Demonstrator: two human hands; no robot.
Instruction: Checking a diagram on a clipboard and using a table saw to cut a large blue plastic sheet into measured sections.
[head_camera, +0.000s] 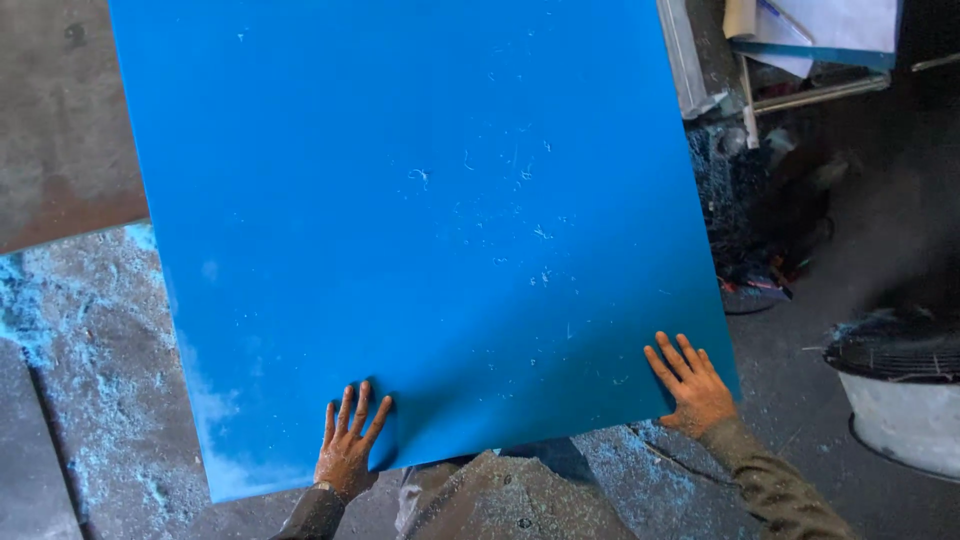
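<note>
Left hand (347, 443): fingers spread flat on the blue sheet (420, 220), lower centre.
Right hand (690, 385): open grip, flat on sheet's lower right corner.
Bucket (900, 420): right edge, grille-covered, contents hidden.

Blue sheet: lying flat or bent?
Flat. The blue sheet shows no fold or curl; left hand and right hand press palms down on its near edge.

A smooth, matt blue plastic-looking sheet (420, 230), flecked with pale shavings, is pressed under both hands. The left hand (348, 445) and right hand (690, 385) are coated in dust. Beneath them, a rough, cracked concrete floor (90, 400) is seen, powdered with blue dust.
</note>
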